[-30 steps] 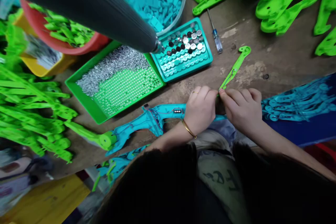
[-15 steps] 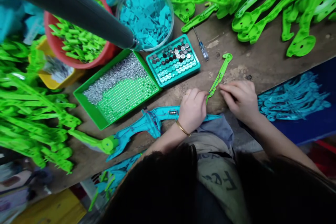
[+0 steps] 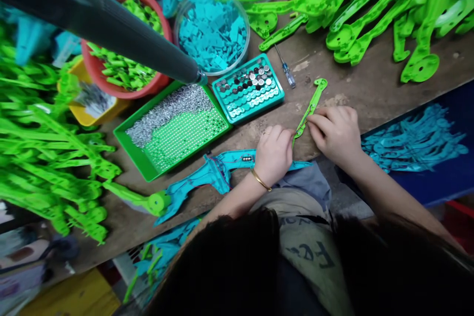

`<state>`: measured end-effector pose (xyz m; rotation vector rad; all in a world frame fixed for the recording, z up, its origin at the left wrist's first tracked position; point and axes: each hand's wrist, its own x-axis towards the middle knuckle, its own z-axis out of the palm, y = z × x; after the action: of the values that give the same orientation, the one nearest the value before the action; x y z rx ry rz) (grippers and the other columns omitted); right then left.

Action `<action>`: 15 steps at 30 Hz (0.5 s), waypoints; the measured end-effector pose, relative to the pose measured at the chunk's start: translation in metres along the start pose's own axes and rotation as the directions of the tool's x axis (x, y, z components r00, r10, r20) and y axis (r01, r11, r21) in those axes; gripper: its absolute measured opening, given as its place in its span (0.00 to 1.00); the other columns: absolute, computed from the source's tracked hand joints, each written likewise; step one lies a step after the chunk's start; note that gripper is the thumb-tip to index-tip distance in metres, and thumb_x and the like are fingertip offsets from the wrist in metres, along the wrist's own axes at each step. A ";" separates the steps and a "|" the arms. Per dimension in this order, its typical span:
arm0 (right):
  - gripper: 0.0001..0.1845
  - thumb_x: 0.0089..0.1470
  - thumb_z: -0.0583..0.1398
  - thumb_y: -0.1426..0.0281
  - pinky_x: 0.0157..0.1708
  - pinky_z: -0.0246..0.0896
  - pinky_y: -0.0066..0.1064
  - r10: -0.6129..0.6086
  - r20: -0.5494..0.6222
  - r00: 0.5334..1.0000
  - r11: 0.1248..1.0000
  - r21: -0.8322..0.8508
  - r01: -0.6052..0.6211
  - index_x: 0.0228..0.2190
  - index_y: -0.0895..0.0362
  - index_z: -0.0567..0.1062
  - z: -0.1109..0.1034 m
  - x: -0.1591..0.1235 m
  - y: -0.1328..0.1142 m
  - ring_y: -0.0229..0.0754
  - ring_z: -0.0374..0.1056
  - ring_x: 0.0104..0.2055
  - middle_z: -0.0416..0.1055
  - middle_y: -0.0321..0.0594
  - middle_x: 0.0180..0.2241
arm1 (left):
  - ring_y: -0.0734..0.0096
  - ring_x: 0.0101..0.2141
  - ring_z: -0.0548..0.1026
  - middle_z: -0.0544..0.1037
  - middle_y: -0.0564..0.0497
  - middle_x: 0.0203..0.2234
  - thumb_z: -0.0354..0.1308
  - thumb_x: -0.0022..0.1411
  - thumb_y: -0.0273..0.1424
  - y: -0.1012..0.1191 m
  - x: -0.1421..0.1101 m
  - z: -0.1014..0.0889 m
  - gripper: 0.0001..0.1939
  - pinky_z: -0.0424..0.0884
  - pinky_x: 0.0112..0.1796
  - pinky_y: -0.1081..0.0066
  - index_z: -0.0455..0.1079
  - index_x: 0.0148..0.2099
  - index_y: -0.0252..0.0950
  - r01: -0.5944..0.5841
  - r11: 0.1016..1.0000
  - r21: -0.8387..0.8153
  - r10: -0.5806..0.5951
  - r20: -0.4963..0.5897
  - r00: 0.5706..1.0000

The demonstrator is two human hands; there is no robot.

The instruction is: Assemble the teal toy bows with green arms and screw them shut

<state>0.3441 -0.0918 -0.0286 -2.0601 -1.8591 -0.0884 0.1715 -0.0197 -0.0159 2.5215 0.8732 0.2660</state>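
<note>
My left hand (image 3: 273, 152) is closed, pinching the near end of a slim green plastic strip (image 3: 312, 103) that lies slanted on the wooden bench. My right hand (image 3: 335, 132) rests beside it, fingers curled, with the fingertips on the strip's middle. Under my left wrist lies a teal plastic shell (image 3: 218, 170) with thin wires and a small metal part in it. A bangle circles my left wrist.
A teal tray of round button cells (image 3: 253, 88), a green tray of small metal pieces (image 3: 173, 123), a small screwdriver (image 3: 285, 67), a clear tub of teal bits (image 3: 213, 32), a red bowl of green parts (image 3: 122, 61). Green plastic arms pile up left and top right. A dark tube (image 3: 111, 24) crosses overhead.
My right hand has drawn apart from the left and shifted along the green strip. The view has tilted, so more of the bench's far side shows.
</note>
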 end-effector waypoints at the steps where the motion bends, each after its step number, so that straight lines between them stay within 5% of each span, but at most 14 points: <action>1: 0.09 0.61 0.56 0.68 0.42 0.52 0.38 -0.012 0.000 1.000 1.000 -0.004 0.012 0.39 0.52 0.76 -0.002 -0.002 0.001 0.45 0.65 0.39 0.73 0.40 0.35 | 0.61 0.37 0.70 0.74 0.45 0.34 0.45 0.70 0.28 0.000 0.000 0.000 0.14 0.68 0.40 0.64 0.73 0.44 0.33 0.004 1.000 0.001 -0.004 0.004 1.000; 10: 0.11 0.59 0.58 0.69 0.44 0.55 0.41 0.003 0.009 1.000 0.991 0.130 -0.005 0.42 0.52 0.77 -0.008 -0.008 -0.007 0.46 0.67 0.42 0.74 0.42 0.39 | 0.57 0.39 0.69 0.73 0.43 0.35 0.45 0.70 0.28 0.011 0.003 -0.010 0.15 0.67 0.40 0.60 0.73 0.44 0.34 0.015 0.989 0.144 -0.028 0.092 0.995; 15: 0.08 0.60 0.58 0.69 0.46 0.57 0.40 -0.092 -0.022 0.995 0.972 0.213 0.095 0.39 0.52 0.77 -0.004 -0.008 -0.014 0.45 0.68 0.45 0.75 0.41 0.40 | 0.58 0.39 0.69 0.74 0.44 0.35 0.45 0.70 0.28 0.013 0.005 -0.015 0.14 0.67 0.41 0.61 0.73 0.43 0.34 0.016 0.984 0.175 -0.041 0.141 0.989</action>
<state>0.3298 -0.0993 -0.0241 -1.8244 -1.8696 0.0729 0.1777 -0.0200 0.0040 2.6457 0.9092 -0.0027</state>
